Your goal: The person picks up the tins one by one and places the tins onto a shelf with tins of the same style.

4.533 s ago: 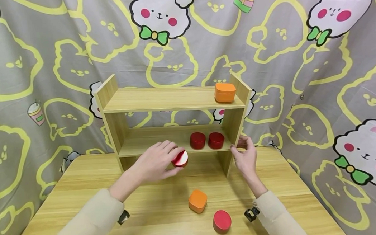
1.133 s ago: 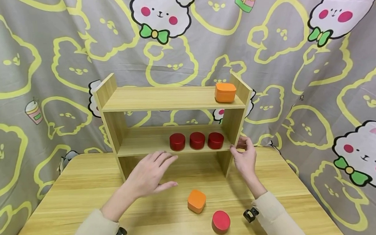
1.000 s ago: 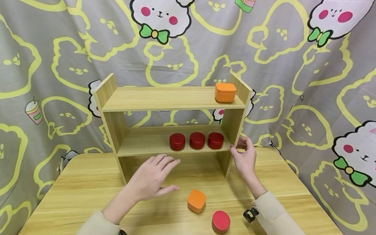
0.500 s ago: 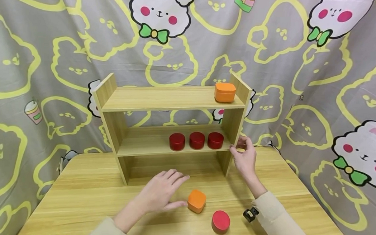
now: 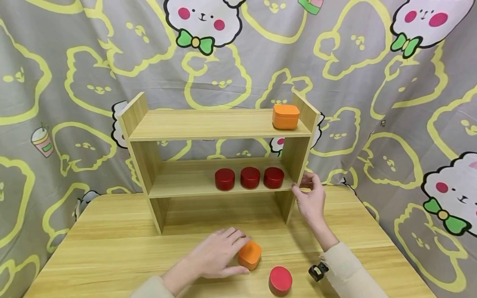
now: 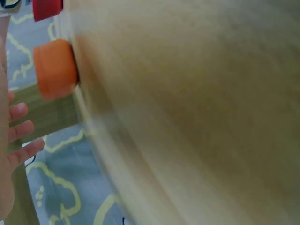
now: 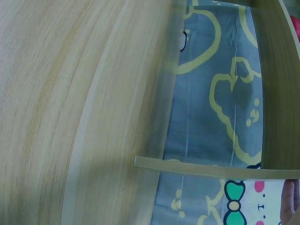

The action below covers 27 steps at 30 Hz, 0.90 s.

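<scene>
My left hand (image 5: 220,255) is at the left side of an orange rounded-square box (image 5: 251,256) on the table, its fingers by the top edge and its thumb in front. The left wrist view shows the fingers (image 6: 28,152) spread, with the orange box (image 6: 55,69) apart from them. My right hand (image 5: 312,198) holds the right side panel of the wooden shelf (image 5: 216,123), thumb in front and fingers behind. In the right wrist view only part of that hand (image 7: 289,201) shows. A red round tin (image 5: 280,281) lies right of the orange box.
On the middle board stand three dark red tins, the left one (image 5: 225,179), the middle one (image 5: 250,178) and the right one (image 5: 273,178). Another orange box (image 5: 286,117) sits at the right end of the top board. A patterned curtain (image 5: 217,68) hangs behind the table (image 5: 105,248).
My left hand set a red tin on the middle board, left of the two others, then let go. It has come down and right to the orange box. My right hand stays on the shelf.
</scene>
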{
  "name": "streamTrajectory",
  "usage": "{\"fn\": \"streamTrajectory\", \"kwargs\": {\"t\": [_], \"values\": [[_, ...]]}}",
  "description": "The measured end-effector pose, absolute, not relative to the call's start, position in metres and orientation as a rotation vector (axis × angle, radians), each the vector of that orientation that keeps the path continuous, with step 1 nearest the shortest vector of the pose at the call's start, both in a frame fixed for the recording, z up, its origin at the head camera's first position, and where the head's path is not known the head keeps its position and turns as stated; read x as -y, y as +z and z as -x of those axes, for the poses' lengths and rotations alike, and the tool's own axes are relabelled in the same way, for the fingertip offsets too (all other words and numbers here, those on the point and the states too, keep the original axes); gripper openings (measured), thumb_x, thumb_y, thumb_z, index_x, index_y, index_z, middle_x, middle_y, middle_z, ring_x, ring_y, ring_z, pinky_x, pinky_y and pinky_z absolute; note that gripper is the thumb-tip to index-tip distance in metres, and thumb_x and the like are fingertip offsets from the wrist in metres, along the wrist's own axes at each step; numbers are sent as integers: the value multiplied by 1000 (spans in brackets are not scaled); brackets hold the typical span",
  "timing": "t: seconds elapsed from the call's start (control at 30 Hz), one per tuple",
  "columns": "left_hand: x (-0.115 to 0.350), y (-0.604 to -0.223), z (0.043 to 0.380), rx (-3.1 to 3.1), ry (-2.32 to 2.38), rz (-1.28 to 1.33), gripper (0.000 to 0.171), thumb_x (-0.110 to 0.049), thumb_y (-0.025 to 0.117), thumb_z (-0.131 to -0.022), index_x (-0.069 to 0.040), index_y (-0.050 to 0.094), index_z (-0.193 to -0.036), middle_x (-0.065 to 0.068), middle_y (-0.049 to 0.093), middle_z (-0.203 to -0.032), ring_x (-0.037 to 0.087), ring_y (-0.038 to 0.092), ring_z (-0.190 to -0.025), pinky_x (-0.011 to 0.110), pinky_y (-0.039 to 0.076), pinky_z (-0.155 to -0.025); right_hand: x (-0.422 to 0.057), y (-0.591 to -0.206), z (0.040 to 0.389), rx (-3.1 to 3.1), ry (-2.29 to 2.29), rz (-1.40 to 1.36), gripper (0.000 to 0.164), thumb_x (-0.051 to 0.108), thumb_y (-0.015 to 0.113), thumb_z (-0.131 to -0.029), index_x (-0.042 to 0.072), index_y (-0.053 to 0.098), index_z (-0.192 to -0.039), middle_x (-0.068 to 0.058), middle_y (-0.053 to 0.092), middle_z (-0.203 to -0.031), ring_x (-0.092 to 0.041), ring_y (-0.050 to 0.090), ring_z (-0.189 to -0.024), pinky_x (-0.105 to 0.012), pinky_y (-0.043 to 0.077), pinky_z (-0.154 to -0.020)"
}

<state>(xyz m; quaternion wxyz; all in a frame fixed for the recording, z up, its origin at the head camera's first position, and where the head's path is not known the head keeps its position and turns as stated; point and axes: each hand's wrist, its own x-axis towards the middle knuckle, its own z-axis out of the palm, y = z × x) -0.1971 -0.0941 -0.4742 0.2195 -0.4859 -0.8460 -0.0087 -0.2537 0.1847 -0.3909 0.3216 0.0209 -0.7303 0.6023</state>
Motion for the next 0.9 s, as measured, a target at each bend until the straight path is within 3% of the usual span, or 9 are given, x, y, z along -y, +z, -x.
{"fn": "streamTrajectory", "kwargs": {"t": [0.43, 0.67, 0.9], "values": [[81, -488, 201, 2434, 79, 1363, 77, -72, 54, -98, -15, 52, -151, -1, 63, -146, 17, 62, -133, 35, 59, -102, -185, -391, 254, 1918, 1591, -32, 33, -13, 65, -85, -16, 61, -117, -13, 59, -95, -1, 60, -83, -5, 52, -67], [76, -491, 204, 2456, 123, 1380, 76, -73, 50, -99, -16, 51, -151, -2, 63, -143, 15, 61, -130, 33, 59, -102, -185, -392, 255, 1920, 1594, -31, 33, -14, 66, -85, -16, 61, -118, -18, 60, -97, -2, 60, -82, -5, 52, -67], [74, -491, 205, 2454, 151, 1375, 73, -71, 51, -100, -17, 53, -148, -3, 64, -139, 13, 62, -126, 32, 59, -98, -185, -393, 256, 1912, 1592, -39, 33, -14, 66, -85, -16, 61, -117, -10, 59, -95, -1, 60, -82, -5, 52, -67]]}}
